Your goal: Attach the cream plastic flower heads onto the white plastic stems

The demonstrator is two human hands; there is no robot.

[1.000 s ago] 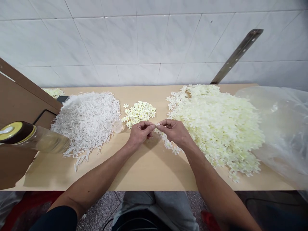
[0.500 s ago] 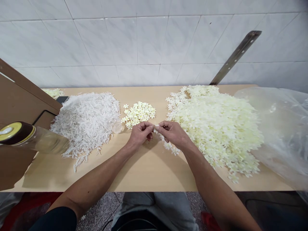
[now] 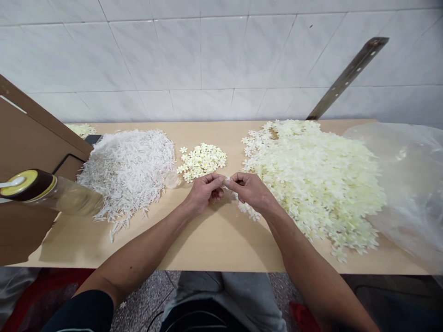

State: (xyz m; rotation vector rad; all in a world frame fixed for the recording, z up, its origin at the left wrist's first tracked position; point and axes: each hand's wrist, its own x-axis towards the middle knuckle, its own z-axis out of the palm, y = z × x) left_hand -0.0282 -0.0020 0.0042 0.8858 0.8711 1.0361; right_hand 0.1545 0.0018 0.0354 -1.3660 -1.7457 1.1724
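Note:
My left hand (image 3: pixel 203 192) and my right hand (image 3: pixel 249 190) meet fingertip to fingertip over the middle of the wooden table (image 3: pixel 214 240). Both are closed in a pinch on a small white flower piece (image 3: pixel 226 182) held between them. A large heap of pale yellow plastic flowers (image 3: pixel 311 175) lies to the right, touching my right hand's far side. A heap of thin white plastic stems (image 3: pixel 128 168) lies to the left. Between the two heaps, just beyond my hands, sits a small pile of flowers (image 3: pixel 202 160).
A clear bottle with a brown and yellow cap (image 3: pixel 48 193) lies at the left edge on brown cardboard (image 3: pixel 24 138). A clear plastic bag (image 3: pixel 411 184) covers the table's right end. A metal strip (image 3: pixel 346 78) leans on the tiled wall. A small clear cup (image 3: pixel 172 180) stands by the stems.
My hands stay pinched together at the same spot; only the fingers shift slightly. The camera has tilted a little.

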